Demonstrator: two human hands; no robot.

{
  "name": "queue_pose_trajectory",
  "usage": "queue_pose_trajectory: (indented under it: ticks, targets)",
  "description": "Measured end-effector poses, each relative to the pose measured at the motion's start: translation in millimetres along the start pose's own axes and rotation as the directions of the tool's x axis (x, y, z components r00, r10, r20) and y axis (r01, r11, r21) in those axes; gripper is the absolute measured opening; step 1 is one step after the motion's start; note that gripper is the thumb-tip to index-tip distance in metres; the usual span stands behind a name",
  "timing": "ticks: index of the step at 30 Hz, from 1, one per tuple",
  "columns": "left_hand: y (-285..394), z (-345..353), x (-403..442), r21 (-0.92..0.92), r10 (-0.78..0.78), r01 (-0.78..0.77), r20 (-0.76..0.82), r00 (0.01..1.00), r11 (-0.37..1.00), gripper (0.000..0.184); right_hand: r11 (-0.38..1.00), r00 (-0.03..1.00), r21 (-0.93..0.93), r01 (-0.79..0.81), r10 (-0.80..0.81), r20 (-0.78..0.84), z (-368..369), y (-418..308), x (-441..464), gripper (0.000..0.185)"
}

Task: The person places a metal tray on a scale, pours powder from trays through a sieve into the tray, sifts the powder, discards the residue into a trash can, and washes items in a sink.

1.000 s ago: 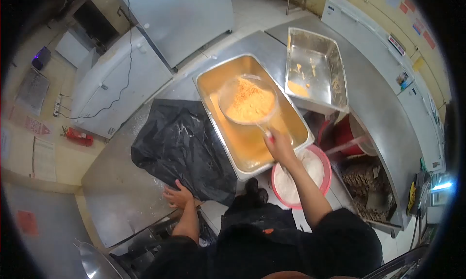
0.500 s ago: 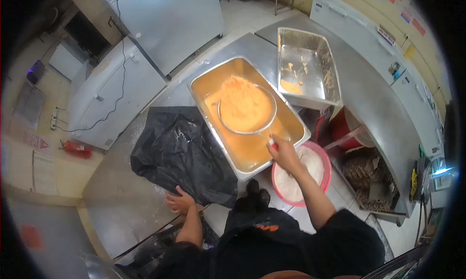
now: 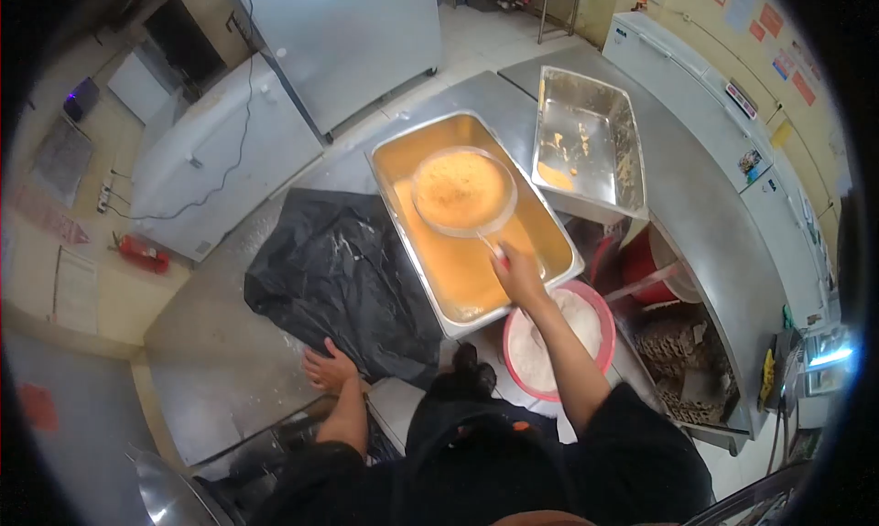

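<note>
My right hand (image 3: 518, 274) is closed round the handle of a round sieve (image 3: 464, 231). Orange powder (image 3: 462, 189) lies in the sieve, which is over a deep steel pan (image 3: 557, 238). More of the orange powder (image 3: 458, 274) covers the pan's bottom. My left hand (image 3: 331, 368) rests with fingers spread on the steel table, at the near edge of a crumpled black plastic sheet (image 3: 343, 279). Nothing is in that hand.
A second steel pan (image 3: 632, 151) with orange smears stands at the back right. Below, a pink tub (image 3: 605, 329) holds white powder (image 3: 531, 347). A red bucket (image 3: 645, 256) is under the counter (image 3: 705, 196). White chest freezers (image 3: 220, 151) line the walls.
The heap of orange powder in the sieve has become lower and flatter. My right hand has moved slightly left and up with the sieve. My left hand stays near the black sheet.
</note>
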State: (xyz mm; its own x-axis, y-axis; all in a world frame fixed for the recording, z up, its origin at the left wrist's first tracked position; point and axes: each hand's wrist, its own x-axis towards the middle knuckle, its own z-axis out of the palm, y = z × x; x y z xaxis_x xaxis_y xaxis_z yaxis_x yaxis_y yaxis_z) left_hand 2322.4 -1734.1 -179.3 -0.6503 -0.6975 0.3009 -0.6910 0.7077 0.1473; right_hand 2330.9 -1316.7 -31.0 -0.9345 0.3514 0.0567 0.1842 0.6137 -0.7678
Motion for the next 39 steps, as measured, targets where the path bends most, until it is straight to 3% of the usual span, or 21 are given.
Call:
queue_pose_trajectory:
  ticks: [2, 4, 5, 10, 12, 13, 18, 19, 21, 24, 25, 26, 27, 29, 33, 34, 35, 38, 39]
  targets:
    - [-1, 2, -9, -0.003, -0.012, 0.012, -0.033, 0.999, 1.0, 0.068, 0.996, 0.999, 0.091, 0.001, -0.004, 0.035, -11, 6, -13, 0.042]
    - [-3, -3, -10, -0.009, 0.003, -0.003, -0.014, 1.0, 1.0, 0.069, 0.964, 0.948, -0.05, 0.26, -0.265, -0.179, 9, 19, 2, 0.039]
    - [-10, -4, -13, 0.001, 0.005, -0.005, 0.017, 1.0, 1.0, 0.07, 0.997, 0.997, -0.042, 0.069, -0.07, -0.018, 12, 4, 25, 0.041]
    - [0, -1, -8, 0.018, -0.014, 0.014, 0.018, 1.0, 1.0, 0.069, 0.996, 0.998, 0.069, 0.063, -0.061, -0.03, 0, 8, -9, 0.038]
    - [4, 6, -6, -0.029, -0.029, 0.03, 0.034, 0.999, 0.999, 0.069, 0.949, 0.937, 0.008, 0.316, -0.311, -0.162, -5, 6, -8, 0.038]
    - [-2, 8, -5, -0.007, -0.011, 0.011, 0.024, 1.0, 1.0, 0.069, 0.989, 0.988, -0.011, 0.148, -0.148, -0.034, 9, 8, 17, 0.039]
    - [0, 2, -7, -0.014, -0.018, 0.018, 0.003, 1.0, 1.0, 0.069, 0.989, 0.992, 0.095, 0.115, -0.109, -0.064, 8, 11, -2, 0.034]
    - [3, 4, -5, 0.027, -0.071, 0.07, 0.041, 0.997, 0.997, 0.071, 0.931, 0.904, -0.078, 0.356, -0.364, -0.222, 2, 9, 1, 0.035]
    - [5, 10, -3, -0.008, -0.06, 0.061, 0.052, 0.997, 0.998, 0.072, 0.996, 0.996, 0.029, 0.09, -0.089, -0.027, 6, 6, 12, 0.041]
    - [-9, 8, -7, -0.023, -0.03, 0.031, 0.041, 0.999, 0.999, 0.073, 0.992, 0.995, 0.083, 0.097, -0.095, -0.03, 14, 2, 36, 0.041]
    - [-5, 6, -6, -0.027, -0.024, 0.025, 0.03, 0.999, 0.999, 0.072, 0.998, 1.0, 0.055, -0.008, 0.007, 0.019, 5, 4, 12, 0.04]
    - [-2, 5, -7, -0.032, -0.024, 0.025, 0.029, 0.999, 0.999, 0.07, 0.998, 1.0, 0.063, -0.003, 0.002, 0.008, 6, 12, 1, 0.04]
    - [2, 2, -6, -0.02, -0.059, 0.06, 0.073, 0.996, 0.998, 0.071, 0.97, 0.957, -0.021, 0.242, -0.242, -0.16, 6, 25, -6, 0.043]
    - [13, 6, -5, -0.056, -0.051, 0.056, 0.078, 0.996, 0.997, 0.072, 0.998, 0.998, 0.012, 0.054, -0.054, -0.019, -7, -3, 8, 0.044]
    - [-7, 11, -9, -0.008, -0.039, 0.039, 0.027, 0.999, 0.999, 0.074, 0.999, 0.999, 0.037, -0.02, 0.019, 0.041, 5, 1, 28, 0.04]
    - [-1, 13, -5, 0.0, -0.039, 0.039, 0.013, 0.999, 0.999, 0.074, 0.999, 1.0, 0.044, -0.01, 0.008, 0.026, 2, 13, 15, 0.04]
    - [-5, 24, -4, 0.036, -0.024, 0.025, -0.024, 0.999, 0.999, 0.074, 0.958, 0.946, -0.066, 0.278, -0.285, -0.155, 2, 28, -4, 0.039]
    - [0, 15, -6, -0.011, -0.073, 0.074, 0.048, 0.996, 0.997, 0.074, 0.983, 0.979, 0.01, 0.184, -0.182, -0.097, 8, 7, 4, 0.035]
    - [-8, 23, -7, -0.035, -0.016, 0.015, -0.035, 0.999, 0.999, 0.074, 0.994, 0.994, 0.036, 0.104, -0.103, -0.042, 22, 7, 30, 0.036]
